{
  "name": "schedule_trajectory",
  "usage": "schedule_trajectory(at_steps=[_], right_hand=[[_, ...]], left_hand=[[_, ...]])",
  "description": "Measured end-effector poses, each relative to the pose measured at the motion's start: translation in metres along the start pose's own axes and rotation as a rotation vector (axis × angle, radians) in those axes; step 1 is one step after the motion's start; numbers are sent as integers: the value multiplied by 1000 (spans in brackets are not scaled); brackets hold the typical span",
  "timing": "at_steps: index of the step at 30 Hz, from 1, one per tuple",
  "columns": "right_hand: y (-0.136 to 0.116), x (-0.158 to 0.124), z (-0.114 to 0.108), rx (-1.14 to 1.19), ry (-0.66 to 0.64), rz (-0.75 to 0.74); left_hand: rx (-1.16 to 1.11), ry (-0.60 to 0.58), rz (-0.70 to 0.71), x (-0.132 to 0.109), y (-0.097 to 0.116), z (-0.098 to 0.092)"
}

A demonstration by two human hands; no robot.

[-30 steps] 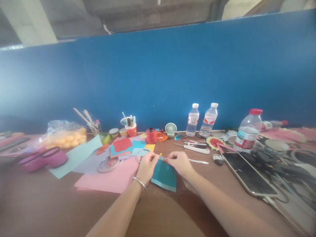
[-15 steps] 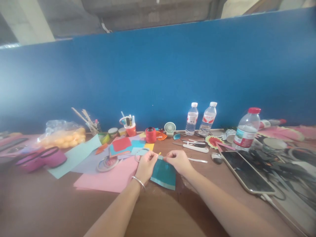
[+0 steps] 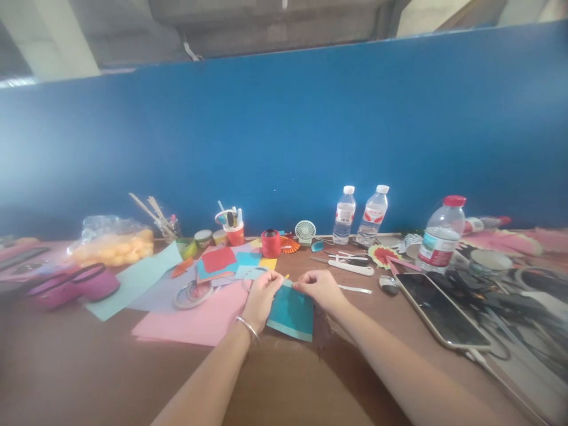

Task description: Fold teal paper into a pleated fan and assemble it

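A teal sheet of paper [image 3: 291, 313] lies on the brown table [image 3: 89, 361] in front of me. My left hand [image 3: 261, 296], with a silver bangle on the wrist, pinches the sheet's far edge at its left corner. My right hand [image 3: 320, 288] pinches the same edge at the right corner. Both hands have their fingers closed on the paper, close together. A pink sheet [image 3: 195, 319] lies just left of my left hand.
Coloured paper scraps [image 3: 226, 261], a tape ring [image 3: 191, 294], a red thread spool [image 3: 270, 243], a small fan [image 3: 306, 231], scissors [image 3: 348, 263], three water bottles [image 3: 441, 234], a phone [image 3: 439, 309] and purple holders [image 3: 84, 284] crowd the table. A blue partition [image 3: 284, 136] stands behind.
Both hands stay pinched on the teal paper's far edge. The paper has shifted slightly to the left; the view has shifted a little.
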State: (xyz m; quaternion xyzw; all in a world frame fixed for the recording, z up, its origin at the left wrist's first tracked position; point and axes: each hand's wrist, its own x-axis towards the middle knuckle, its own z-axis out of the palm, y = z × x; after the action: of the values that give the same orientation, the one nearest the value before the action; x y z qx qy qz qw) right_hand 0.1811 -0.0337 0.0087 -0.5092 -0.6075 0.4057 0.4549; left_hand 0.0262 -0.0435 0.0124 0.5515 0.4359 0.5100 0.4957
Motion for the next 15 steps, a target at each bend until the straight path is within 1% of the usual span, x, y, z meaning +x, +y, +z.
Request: schedule_trajectory(at_steps=[2, 5, 9, 15], right_hand=[[2, 0, 0, -5, -2, -8], [2, 1, 0, -25, -3, -15], [0, -1, -1, -80, -5, -4], [-3, -1, -1, -146, -8, 17]], left_hand=[[-33, -52, -47, -1, 1, -1], [14, -89, -67, 0, 1, -3], [96, -41, -52, 3, -4, -6], [138, 6, -16, 2, -7, -3]])
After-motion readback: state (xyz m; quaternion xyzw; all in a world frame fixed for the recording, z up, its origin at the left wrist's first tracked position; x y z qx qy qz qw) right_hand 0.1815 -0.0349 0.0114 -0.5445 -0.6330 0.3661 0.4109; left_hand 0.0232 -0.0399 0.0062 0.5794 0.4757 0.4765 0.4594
